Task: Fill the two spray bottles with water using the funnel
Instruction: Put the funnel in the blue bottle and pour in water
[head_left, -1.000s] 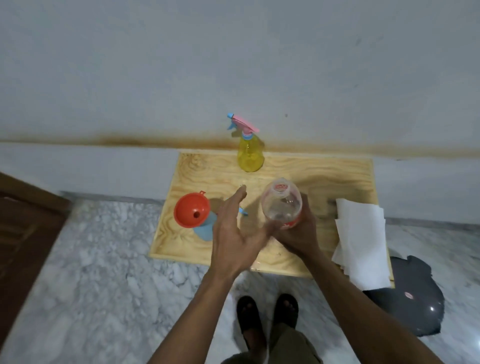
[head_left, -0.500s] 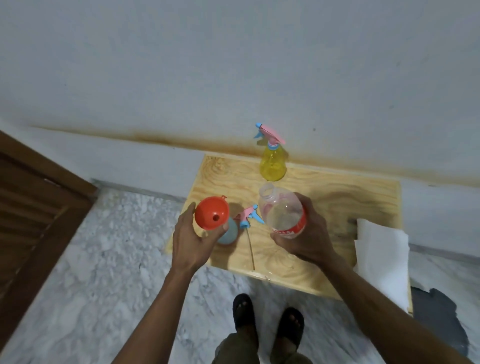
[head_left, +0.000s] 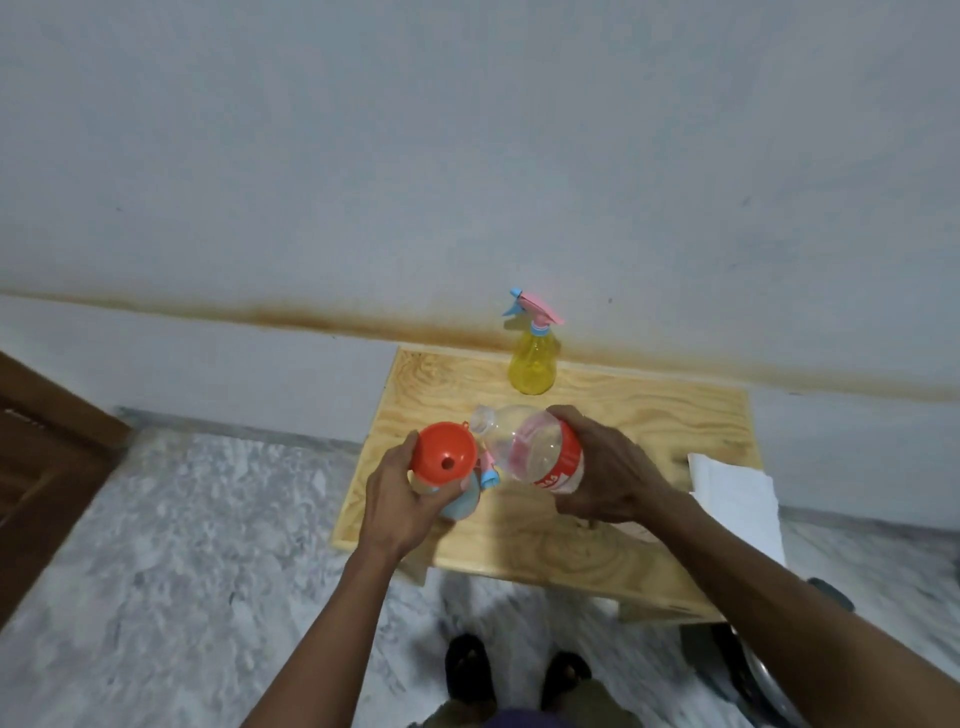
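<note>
Funnel (head_left: 443, 456), orange, sits in the blue bottle (head_left: 461, 501) at the worktop's (head_left: 649, 431) near-left corner; the left hand (head_left: 400, 501) has its grip curled round both. Right hand (head_left: 605, 467) grips a clear water bottle (head_left: 530, 449), tilted with its open mouth at the funnel's rim. Yellow spray bottle (head_left: 532, 364) stands upright at the far edge, well apart. White paper (head_left: 732, 499) lies right.

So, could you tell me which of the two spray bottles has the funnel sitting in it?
The blue spray bottle, held by the left hand: the orange funnel sits in its neck, its sprayer head off. The yellow spray bottle by the wall has its sprayer head on.
</note>
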